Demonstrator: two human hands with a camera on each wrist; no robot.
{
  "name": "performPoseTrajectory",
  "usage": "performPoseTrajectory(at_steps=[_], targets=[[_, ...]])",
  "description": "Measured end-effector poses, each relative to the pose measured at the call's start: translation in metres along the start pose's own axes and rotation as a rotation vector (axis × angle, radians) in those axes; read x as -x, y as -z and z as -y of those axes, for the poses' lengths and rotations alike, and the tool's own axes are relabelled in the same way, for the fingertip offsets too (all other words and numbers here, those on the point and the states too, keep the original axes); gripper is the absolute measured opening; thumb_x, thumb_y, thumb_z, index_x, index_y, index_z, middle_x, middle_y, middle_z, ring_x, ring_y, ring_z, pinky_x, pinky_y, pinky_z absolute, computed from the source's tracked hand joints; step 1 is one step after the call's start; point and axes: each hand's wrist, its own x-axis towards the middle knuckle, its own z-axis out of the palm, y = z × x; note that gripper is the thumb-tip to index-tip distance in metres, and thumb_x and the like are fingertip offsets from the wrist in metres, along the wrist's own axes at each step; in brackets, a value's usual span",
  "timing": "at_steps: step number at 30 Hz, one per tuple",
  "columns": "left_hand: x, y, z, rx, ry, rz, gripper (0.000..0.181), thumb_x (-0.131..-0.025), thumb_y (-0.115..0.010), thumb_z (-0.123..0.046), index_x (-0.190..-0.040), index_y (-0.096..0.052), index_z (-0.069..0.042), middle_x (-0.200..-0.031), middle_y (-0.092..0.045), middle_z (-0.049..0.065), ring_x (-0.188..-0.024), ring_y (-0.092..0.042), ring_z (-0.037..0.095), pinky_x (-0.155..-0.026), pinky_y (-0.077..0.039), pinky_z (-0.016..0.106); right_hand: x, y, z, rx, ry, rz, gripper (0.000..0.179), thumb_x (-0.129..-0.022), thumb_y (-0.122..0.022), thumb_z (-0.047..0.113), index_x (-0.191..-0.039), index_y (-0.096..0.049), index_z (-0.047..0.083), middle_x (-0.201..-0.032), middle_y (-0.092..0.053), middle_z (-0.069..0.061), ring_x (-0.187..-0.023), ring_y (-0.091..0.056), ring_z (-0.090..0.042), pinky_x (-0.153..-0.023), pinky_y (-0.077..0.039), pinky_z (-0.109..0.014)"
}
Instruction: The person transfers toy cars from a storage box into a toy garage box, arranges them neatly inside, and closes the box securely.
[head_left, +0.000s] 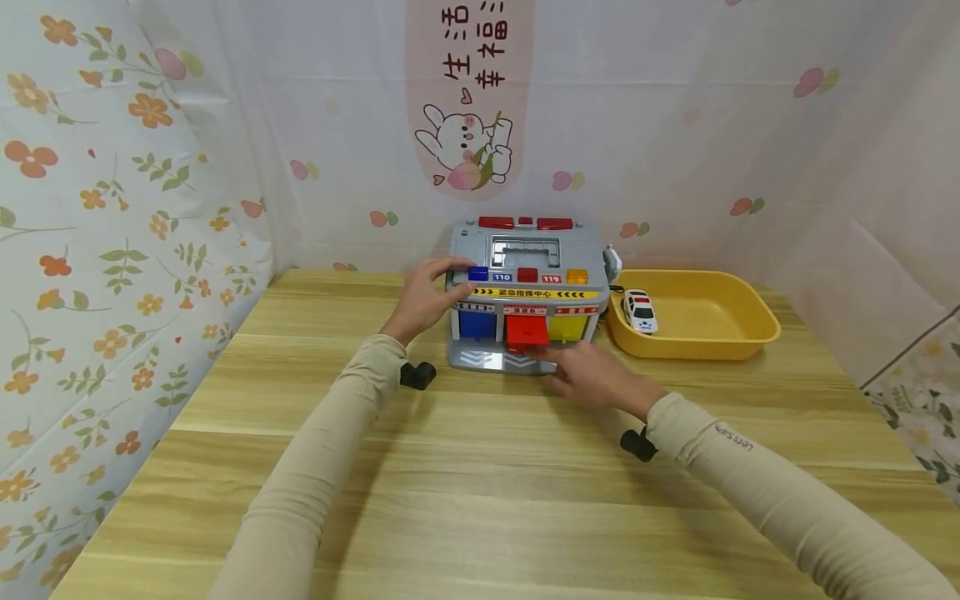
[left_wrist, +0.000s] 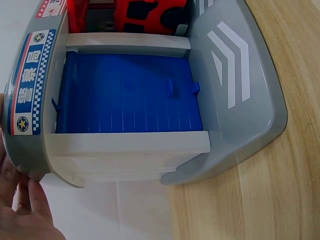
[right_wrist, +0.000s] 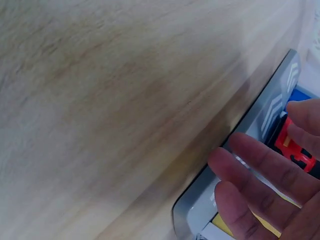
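Observation:
A grey toy emergency garage [head_left: 469, 246] stands at the back of the table, with a blue door [left_wrist: 130, 95], a yellow door [head_left: 567, 327] and a raised red door [head_left: 527, 330]. In the middle bay sits a red toy car with black markings [left_wrist: 150, 15], partly hidden. My left hand [head_left: 423, 302] grips the roof's left corner, fingers on top and thumb at the front edge. At the middle bay is my right hand [head_left: 592, 377], fingers extended, with fingertips close to the car [right_wrist: 295, 150]; the exact contact is hidden.
A yellow basin [head_left: 705, 312] stands right of the garage on the wooden table [head_left: 480, 500]. Inside it, at the left end, leans a white toy police car [head_left: 639, 313]. Patterned cloth [head_left: 315, 125] hangs behind and along both sides.

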Motion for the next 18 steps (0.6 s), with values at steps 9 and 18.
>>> performPoseTrajectory(at_steps=[9, 18], targets=[[0.0, -0.001, -0.001, 0.017, 0.017, 0.006, 0.039, -0.092, -0.071, -0.028, -0.13, -0.067, -0.021, -0.142, -0.06, 0.005, -0.139, -0.044, 0.026, -0.119, -0.034, 0.052, 0.001, 0.0, 0.001, 0.059, -0.155, 0.033, 0.051, -0.095, -0.068, 0.03, -0.136, -0.055, 0.003, -0.071, -0.058, -0.004, -0.06, -0.054, -0.016, -0.052, -0.044, -0.024], [0.0, 0.0, -0.001, 0.015, 0.011, -0.001, 0.039, -0.092, -0.071, -0.028, -0.13, -0.067, -0.02, -0.141, -0.06, 0.006, -0.138, -0.045, 0.027, -0.119, -0.035, 0.051, 0.012, 0.003, -0.002, 0.022, -0.067, -0.028, 0.051, -0.093, -0.07, 0.024, -0.141, -0.057, 0.011, -0.064, -0.058, 0.0, -0.051, -0.047, -0.01, -0.049, -0.038, -0.021]])
